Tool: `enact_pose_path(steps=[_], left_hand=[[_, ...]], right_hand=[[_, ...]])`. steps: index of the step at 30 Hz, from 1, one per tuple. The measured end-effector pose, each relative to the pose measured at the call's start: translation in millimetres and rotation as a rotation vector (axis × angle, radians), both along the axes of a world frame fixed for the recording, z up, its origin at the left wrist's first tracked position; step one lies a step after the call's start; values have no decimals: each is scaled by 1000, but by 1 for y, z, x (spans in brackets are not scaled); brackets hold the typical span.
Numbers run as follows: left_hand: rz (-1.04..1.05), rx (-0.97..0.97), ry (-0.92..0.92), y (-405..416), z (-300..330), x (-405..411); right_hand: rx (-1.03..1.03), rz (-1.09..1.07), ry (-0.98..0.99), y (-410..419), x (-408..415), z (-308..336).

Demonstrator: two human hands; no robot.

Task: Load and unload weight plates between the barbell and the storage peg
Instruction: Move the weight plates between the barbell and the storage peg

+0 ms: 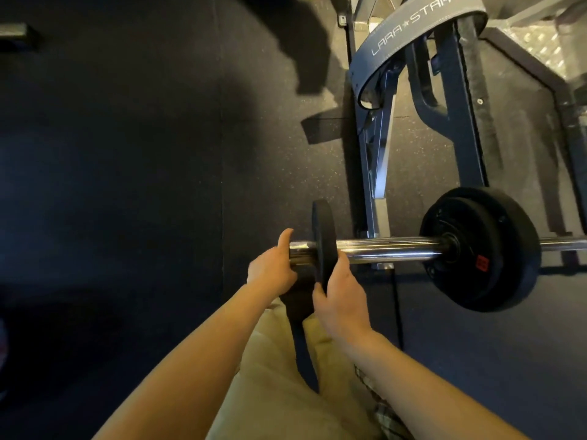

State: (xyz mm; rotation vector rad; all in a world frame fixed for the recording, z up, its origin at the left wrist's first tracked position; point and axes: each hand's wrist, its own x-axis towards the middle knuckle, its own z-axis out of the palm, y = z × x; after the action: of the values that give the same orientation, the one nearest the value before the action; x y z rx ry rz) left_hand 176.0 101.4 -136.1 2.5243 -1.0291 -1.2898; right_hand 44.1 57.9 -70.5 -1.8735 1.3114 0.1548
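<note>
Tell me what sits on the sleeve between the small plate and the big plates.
Nothing: the head view shows bare chrome sleeve between the small plate and big plates.

Both bare forearms are extended forward from six o'clock toward the centre of the view, converging as they go. The left hand (pixel 270 268) is held at eleven o'clock of the right, its thumb raised toward twelve and its fingers curled under. The right hand (pixel 341 292) is turned edge-on, its fingers curled in a grip.
</note>
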Motion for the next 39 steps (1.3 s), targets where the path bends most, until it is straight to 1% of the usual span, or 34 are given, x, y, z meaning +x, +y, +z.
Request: enact_pose_path(steps=[2, 4, 7, 9, 12, 14, 16, 20, 22, 25, 28, 32, 36, 39], left_hand=[[150, 21, 108, 13, 1, -4], [235, 62, 211, 27, 0, -7], [276, 105, 360, 44, 4, 0], [265, 114, 408, 52, 7, 16], [240, 73, 386, 60, 7, 49], [213, 59, 326, 63, 8, 69], [173, 61, 274, 64, 8, 83], [93, 123, 275, 59, 3, 88], [76, 161, 308, 58, -1, 85], [65, 214, 343, 60, -3, 78], [54, 267, 346, 62, -4, 73], [94, 263, 373, 64, -1, 73], [125, 205, 410, 70, 1, 78], [134, 171, 400, 75, 4, 85]], right_hand=[[-34, 6, 61, -10, 14, 6], [-65, 56, 131, -30, 37, 17], [-50, 141, 313, -70, 77, 25], [-23, 133, 381, -85, 93, 20], [31, -43, 350, -81, 102, 9], [-12, -115, 329, -70, 102, 6], [-76, -171, 268, -56, 95, 5], [-173, -222, 36, -18, 62, 3], [-193, -196, -8, 2, 40, -1], [-137, -171, 38, 23, 15, -6], [-76, -151, 94, 25, 11, -6], [-177, 2, 156, 2, 45, 7], [-136, 109, 295, -35, 86, 15], [-111, 136, 386, -45, 101, 13]])
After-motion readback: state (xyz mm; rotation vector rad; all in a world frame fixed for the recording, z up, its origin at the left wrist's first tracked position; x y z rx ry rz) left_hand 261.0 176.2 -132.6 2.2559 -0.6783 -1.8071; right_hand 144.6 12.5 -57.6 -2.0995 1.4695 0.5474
